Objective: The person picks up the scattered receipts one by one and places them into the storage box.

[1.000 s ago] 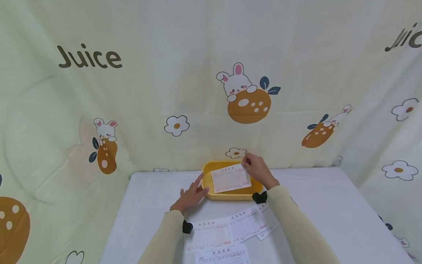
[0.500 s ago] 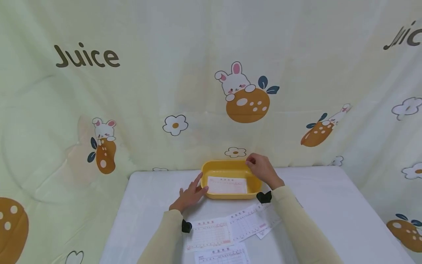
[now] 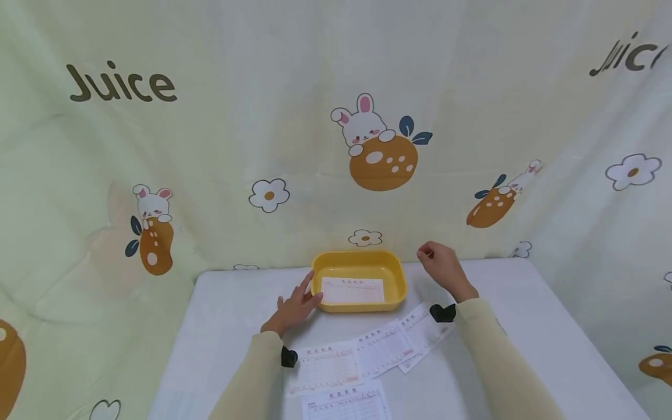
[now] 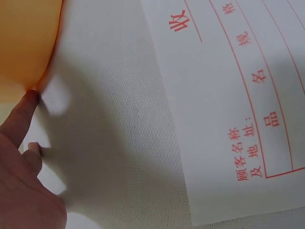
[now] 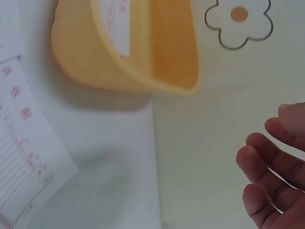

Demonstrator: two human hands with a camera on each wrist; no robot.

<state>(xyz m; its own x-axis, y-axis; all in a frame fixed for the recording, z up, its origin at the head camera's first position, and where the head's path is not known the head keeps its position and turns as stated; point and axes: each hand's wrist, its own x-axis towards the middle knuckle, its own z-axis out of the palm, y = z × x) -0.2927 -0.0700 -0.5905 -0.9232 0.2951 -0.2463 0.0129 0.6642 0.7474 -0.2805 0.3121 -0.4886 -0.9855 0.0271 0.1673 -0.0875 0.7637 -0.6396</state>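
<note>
A yellow plastic basin stands at the back of the table, with a printed receipt slip lying flat inside. My left hand touches the basin's left side with fingers spread; in the left wrist view a fingertip meets its lower edge. To the right of the basin, my right hand is raised, holding nothing, its fingers loosely bent. In front of the basin, a red-printed slip lies beside a tilted slip, which overlaps another slip at the right.
A further slip lies nearest the front, partly cut off by the view. The white table extends to both sides. A patterned curtain hangs right behind the basin.
The slip pinched by my right hand has been let go and lies in the basin. My right hand has moved away to the right; the left stays at the basin's side.
</note>
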